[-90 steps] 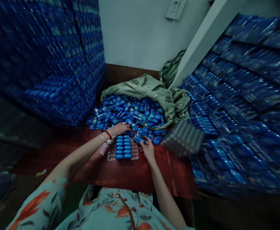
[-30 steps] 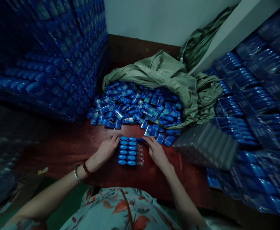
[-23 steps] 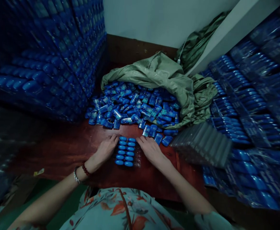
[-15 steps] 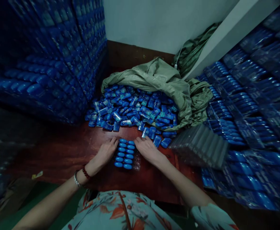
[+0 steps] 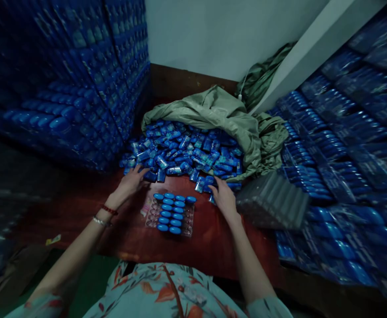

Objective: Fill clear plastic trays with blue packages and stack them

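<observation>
A clear plastic tray (image 5: 189,229) lies on the red-brown table, with blue oval packs (image 5: 167,207) filling its two middle columns and one more pack at each side of the far row. Beyond it, my left hand (image 5: 132,180) reaches to the near left edge of a heap of shiny blue packets (image 5: 180,150), its fingers apart. On the right, my right hand (image 5: 224,194) has its fingers spread over packets at the heap's near right edge. Neither hand shows anything lifted in it.
A green sack (image 5: 213,106) lies open around the heap. Stacked clear trays (image 5: 272,201) stand to the right. Tall stacks of packed blue trays rise at the left (image 5: 80,88) and right (image 5: 339,163). A wall (image 5: 193,35) is behind.
Both hands have left the tray's far corners and moved outward and away to the heap, their fingers opening. One blue pack now shows at each side of the tray's far row.
</observation>
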Tool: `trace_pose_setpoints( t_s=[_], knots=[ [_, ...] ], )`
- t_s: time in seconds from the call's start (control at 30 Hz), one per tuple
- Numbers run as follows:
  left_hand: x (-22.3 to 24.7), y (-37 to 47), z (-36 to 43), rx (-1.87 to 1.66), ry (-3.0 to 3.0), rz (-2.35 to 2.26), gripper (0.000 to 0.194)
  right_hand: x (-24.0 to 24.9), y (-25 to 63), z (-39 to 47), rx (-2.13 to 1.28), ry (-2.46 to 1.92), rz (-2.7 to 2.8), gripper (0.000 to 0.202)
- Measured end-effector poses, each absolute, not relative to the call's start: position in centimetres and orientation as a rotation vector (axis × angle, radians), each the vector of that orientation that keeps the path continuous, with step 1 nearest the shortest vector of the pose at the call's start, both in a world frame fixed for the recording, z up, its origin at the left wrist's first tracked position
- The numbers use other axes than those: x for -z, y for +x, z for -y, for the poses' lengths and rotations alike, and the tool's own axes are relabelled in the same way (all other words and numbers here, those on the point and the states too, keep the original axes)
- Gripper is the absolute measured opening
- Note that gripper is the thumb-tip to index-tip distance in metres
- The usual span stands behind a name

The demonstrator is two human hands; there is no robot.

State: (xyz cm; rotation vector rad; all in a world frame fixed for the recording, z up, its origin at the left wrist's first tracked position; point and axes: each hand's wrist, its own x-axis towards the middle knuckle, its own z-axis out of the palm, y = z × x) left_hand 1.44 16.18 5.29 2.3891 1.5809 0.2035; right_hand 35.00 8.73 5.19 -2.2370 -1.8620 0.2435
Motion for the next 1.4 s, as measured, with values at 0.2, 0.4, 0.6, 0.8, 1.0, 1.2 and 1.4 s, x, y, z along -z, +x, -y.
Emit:
trace_pose_setpoints(
  t_s=[0.2, 0.4, 0.6, 0.8, 1.0, 1.2, 1.4],
  knots=[
    [-2.6, 2.5, -16.4, -0.194, 2.412, -1.56, 0.032, -4.7, 33.1, -10.9, -0.294, -2.214, 1.897, 0.037],
    [-0.9, 0.0, -10.1, -0.575, 2.119, -1.584, 0.026, -3.5, 35.1, -6.2, -0.585, -1.847, 1.471, 0.027],
    [-1.1, -1.5, -4.2, -0.761, 1.916, -1.656, 0.016, -3.5, 32.2, 0.1, -0.862, -1.628, 1.204, 0.025],
    [-3.7, 1.2, -4.0, -0.728, 2.061, -1.536, 0.023, -4.3, 29.8, -0.7, -0.435, -1.623, 1.871, 0.026],
    [-3.4, 2.5, -6.2, -0.622, 2.258, -1.389, 0.032, -6.9, 30.2, -3.3, -0.313, -1.647, 2.5, 0.033],
    [-4.5, 2.8, -7.3, -0.365, 2.54, -1.234, 0.024, -8.5, 29.2, -5.2, -0.336, -1.552, 2.799, 0.026],
    [-6.0, 4.8, -8.2, -0.076, 2.659, -1.039, 0.017, -8.7, 28.4, -5.6, -0.299, -1.602, 2.849, 0.025]
  ],
)
